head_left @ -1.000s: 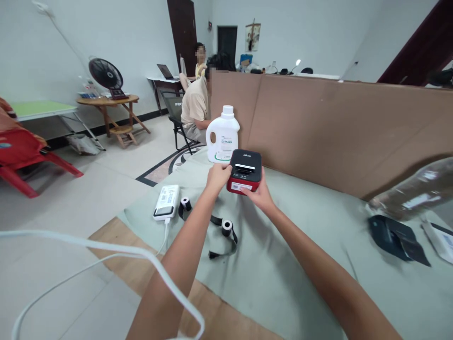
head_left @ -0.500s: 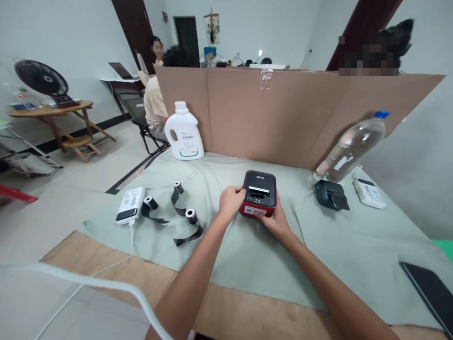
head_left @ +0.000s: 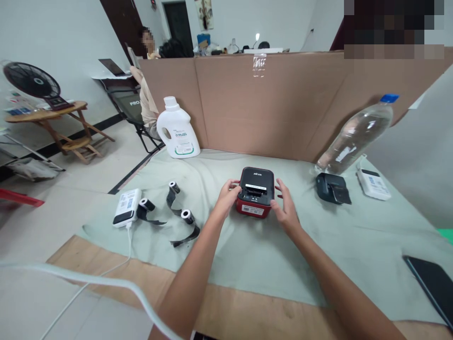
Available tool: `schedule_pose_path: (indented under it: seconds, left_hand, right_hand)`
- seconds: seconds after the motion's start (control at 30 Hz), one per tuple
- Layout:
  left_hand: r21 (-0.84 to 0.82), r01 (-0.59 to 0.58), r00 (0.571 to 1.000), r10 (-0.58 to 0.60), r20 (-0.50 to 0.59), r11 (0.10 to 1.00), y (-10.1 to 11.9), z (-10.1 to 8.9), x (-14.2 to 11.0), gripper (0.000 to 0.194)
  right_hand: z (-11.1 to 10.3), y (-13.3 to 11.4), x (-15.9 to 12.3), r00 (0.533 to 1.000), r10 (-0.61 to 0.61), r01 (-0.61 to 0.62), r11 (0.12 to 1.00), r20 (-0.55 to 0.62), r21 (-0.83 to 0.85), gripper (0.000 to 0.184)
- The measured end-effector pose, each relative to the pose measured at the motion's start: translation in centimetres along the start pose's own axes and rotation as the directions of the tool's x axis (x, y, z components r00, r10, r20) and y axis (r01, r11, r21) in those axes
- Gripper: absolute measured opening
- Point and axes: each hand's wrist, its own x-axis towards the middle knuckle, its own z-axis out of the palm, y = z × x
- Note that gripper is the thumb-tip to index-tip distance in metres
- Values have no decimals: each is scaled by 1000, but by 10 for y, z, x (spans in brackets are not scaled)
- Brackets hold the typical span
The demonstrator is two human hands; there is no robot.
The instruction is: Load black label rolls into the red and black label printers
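A black-topped, red-bodied label printer (head_left: 256, 192) sits upright on the pale green cloth, a white strip showing at its top slot and a sticker on its front. My left hand (head_left: 228, 197) is closed against its left side, thumb at the upper edge and fingers bent round beside it. On the other side, my right hand (head_left: 287, 208) is open with fingers apart; its thumb is close to the printer's front right corner, and I cannot tell if it touches. Left of my arms lie several small rolls (head_left: 187, 216) with loose black strips.
A white power bank (head_left: 127, 208) with a cable lies at left. A white jug (head_left: 179, 130) stands before the cardboard screen (head_left: 262, 108). At right are a leaning clear bottle (head_left: 357, 134), a black device (head_left: 332, 189), a white device (head_left: 373, 184) and a phone (head_left: 432, 285).
My right hand has let go of the printer's front and right side, and its fingers have spread. My left hand stays at the left side. The camera view has shifted slightly.
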Motion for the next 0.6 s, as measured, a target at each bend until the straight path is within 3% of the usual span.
schedule_pose_path:
  seconds: [0.13,0.23,0.27,0.4,0.5,0.6]
  left_hand:
    - [-74,-106,994,105,-14,992,-17,4,7,29]
    - [-78,-295,954,289,-80,952,-36,10,6,12]
    - [-78,-364,928,354,-117,928,-43,13,5,9]
    - [-117,-526,843,499,-201,842,-67,18,1,30]
    - [-128,-563,824,543,-162,816,-74,15,1,37]
    - [-123,-579,814,561,-149,806,-75,12,3,37]
  right_hand:
    - [-12,-5,10,997,-60,59,998,-39,-25,58]
    - [-16,-13,17,995,-83,79,994,-50,-79,50]
    - [-17,-16,22,996,-86,83,990,-21,-114,46]
    - [-20,-32,56,978,-17,85,942,206,-324,33]
    - [-17,-44,91,926,72,105,894,371,-436,34]
    - [-7,-54,119,788,130,229,845,601,-483,36]
